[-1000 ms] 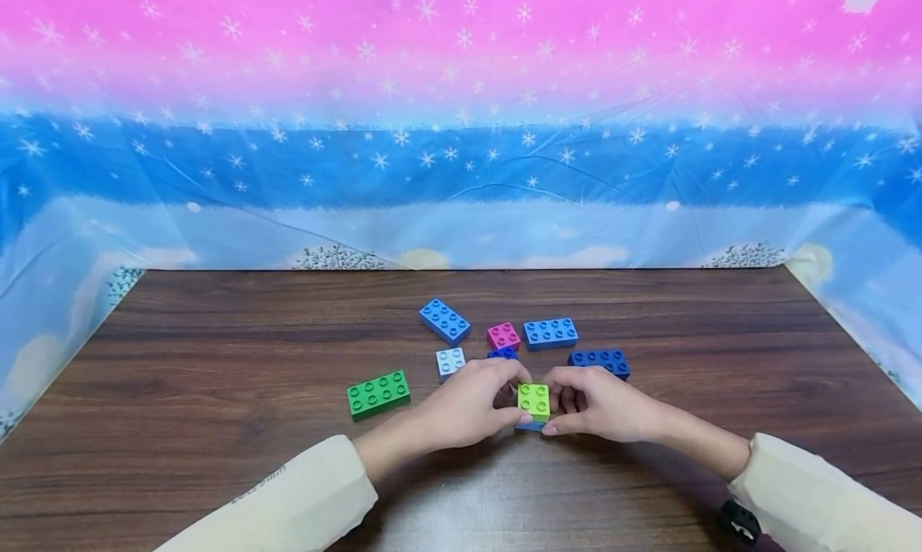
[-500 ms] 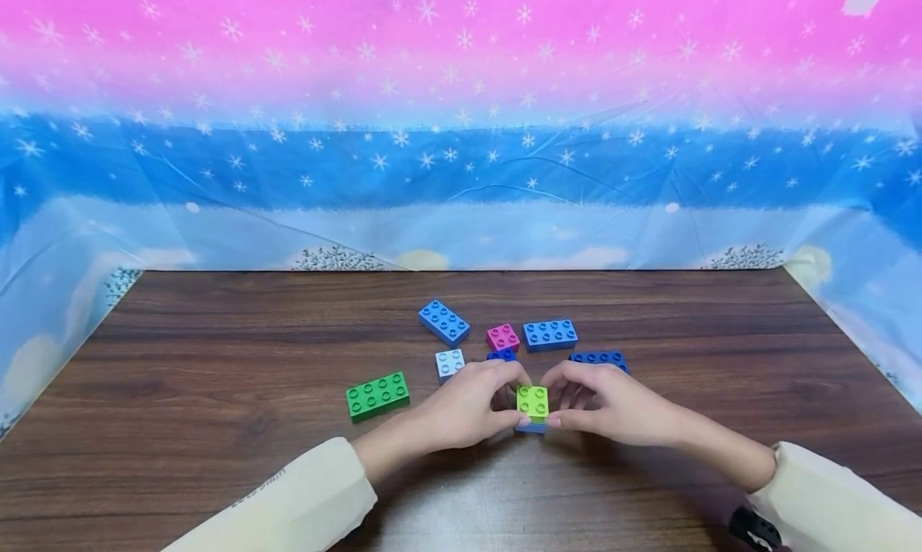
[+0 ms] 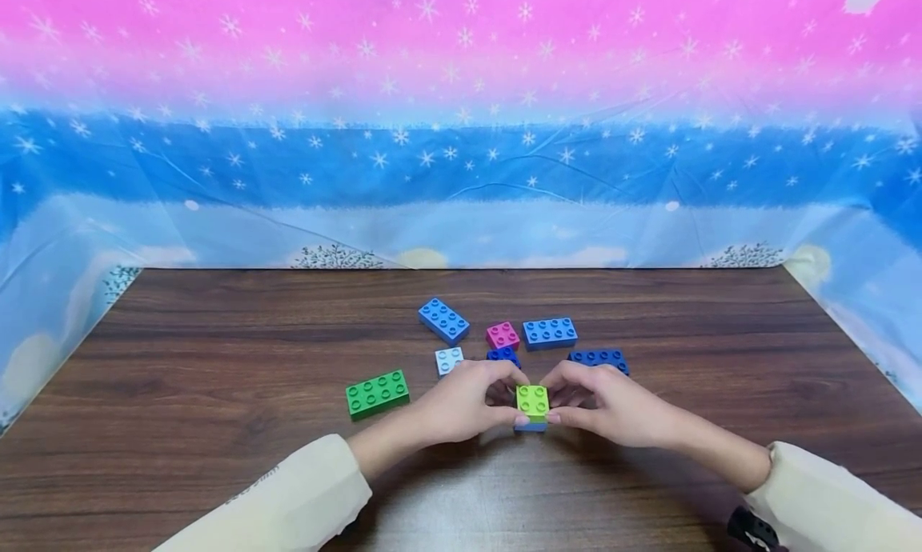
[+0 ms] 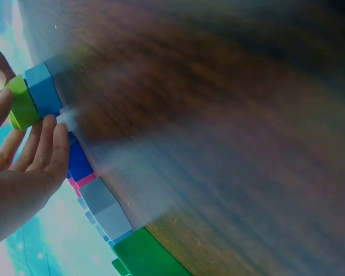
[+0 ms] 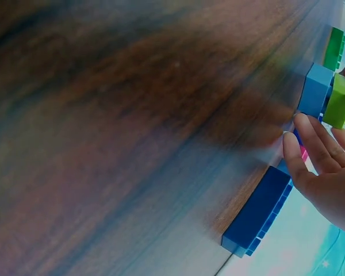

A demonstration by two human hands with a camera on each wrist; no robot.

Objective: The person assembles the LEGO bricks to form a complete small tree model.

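In the head view a lime green toy building brick (image 3: 533, 403) with a two-by-two stud top sits over a light blue brick (image 3: 531, 426) near the table's front. My left hand (image 3: 464, 404) pinches the lime brick from the left, thumb at its near corner. From the right, my right hand (image 3: 619, 404) pinches it as well. A narrow strip with the studs of the light blue brick (image 5: 316, 89) shows under the lime brick (image 5: 338, 103) in the right wrist view. The other fingers of both hands spread behind the pair, close to the table.
Beyond the hands lie a white-blue brick (image 3: 450, 360), a dark blue small brick (image 3: 503, 358), a pink brick (image 3: 503, 335), two long blue bricks (image 3: 444, 321) and a long navy brick (image 3: 599, 362). A long green brick (image 3: 378, 394) lies left. Snowflake cloth (image 3: 461, 168) hangs behind the table.
The right thumb has shifted from the lower blue brick up to the lime brick's right side, and the right forearm has swung slightly outward. The left hand has stayed nearly still.
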